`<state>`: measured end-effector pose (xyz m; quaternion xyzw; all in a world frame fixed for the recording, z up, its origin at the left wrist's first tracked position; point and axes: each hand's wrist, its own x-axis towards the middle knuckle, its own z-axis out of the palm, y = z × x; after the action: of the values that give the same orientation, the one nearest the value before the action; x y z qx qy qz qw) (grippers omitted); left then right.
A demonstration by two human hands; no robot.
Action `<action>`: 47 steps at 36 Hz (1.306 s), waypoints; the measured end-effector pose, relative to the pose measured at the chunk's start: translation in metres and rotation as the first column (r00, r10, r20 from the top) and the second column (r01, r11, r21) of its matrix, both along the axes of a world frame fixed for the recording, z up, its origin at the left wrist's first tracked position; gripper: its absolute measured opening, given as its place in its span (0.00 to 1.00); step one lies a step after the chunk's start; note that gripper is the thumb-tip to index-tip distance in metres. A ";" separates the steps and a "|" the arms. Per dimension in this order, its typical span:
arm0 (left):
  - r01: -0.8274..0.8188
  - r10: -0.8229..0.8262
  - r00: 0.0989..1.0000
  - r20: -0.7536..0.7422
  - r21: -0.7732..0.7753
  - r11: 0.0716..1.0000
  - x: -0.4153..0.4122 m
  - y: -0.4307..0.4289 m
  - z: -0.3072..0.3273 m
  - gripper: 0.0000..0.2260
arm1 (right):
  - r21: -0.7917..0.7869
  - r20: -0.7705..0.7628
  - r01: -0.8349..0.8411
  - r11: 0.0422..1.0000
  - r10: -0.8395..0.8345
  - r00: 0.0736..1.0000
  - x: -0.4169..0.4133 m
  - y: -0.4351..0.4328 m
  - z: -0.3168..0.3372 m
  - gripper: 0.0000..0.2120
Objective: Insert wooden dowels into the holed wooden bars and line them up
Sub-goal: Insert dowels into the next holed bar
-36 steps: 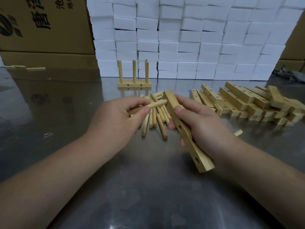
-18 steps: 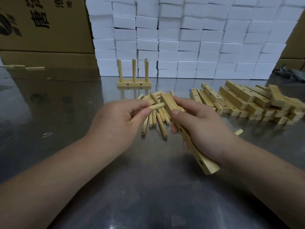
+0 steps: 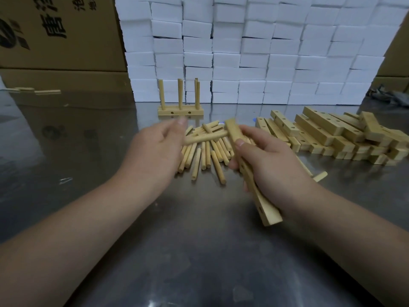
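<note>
Head view: our right hand [image 3: 272, 169] grips one holed bar [image 3: 269, 214]; our blurred left hand [image 3: 155, 151] meets one dowel [image 3: 205, 138] touching that bar, hold unclear. Below, steel table [image 3: 199, 251]; white boxes [image 3: 265, 52] behind; one standing bar [image 3: 180, 112], four dowels upright.

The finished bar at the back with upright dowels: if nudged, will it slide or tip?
Pushed high, it probably tips: the finished bar is narrow and its dowels stand tall above it. Pushed low, it likely slides, since the metal table looks smooth and glossy. Being plain wood, it seems stiff.
</note>
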<state>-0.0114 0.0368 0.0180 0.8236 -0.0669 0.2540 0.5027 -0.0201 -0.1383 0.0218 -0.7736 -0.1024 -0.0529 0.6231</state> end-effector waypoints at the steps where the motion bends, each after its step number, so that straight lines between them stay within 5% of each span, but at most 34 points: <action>1: -0.025 0.025 1.000 0.006 -0.012 1.000 0.002 0.004 0.000 0.12 | 0.023 -0.007 0.053 0.998 -0.053 0.999 0.003 -0.002 0.000 0.09; 5: -0.171 0.189 0.980 -0.061 0.228 0.959 0.011 0.014 -0.003 0.12 | 0.202 -0.121 0.227 0.953 -0.206 0.971 0.015 -0.014 0.003 0.09; 8: -0.184 0.312 0.939 -0.146 0.555 0.812 0.015 0.011 -0.007 0.13 | 0.315 -0.214 0.249 0.916 -0.187 0.959 0.020 -0.017 0.002 0.15; 10: -0.149 0.362 0.905 -0.225 0.630 0.763 0.017 0.010 -0.008 0.13 | 0.345 -0.222 0.242 0.907 -0.172 0.960 0.021 -0.015 0.001 0.17; 16: -0.114 0.348 0.895 -0.278 0.613 0.782 0.018 0.009 -0.010 0.14 | 0.322 -0.115 0.225 0.920 -0.198 0.973 0.014 -0.014 0.002 0.12; 21: -0.126 0.373 0.884 -0.282 0.624 0.771 0.022 0.011 -0.012 0.12 | 0.259 -0.076 0.257 0.931 -0.245 0.967 0.016 -0.013 0.000 0.19; 47: -0.117 0.351 0.863 -0.362 0.534 0.837 0.020 0.009 -0.011 0.11 | 0.336 -0.136 0.288 0.897 -0.256 0.957 0.021 -0.011 -0.001 0.19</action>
<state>0.0088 0.0457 0.0074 0.9618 0.0914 0.0939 0.2404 0.0008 -0.1495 0.0205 -0.6576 0.0455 -0.1227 0.7419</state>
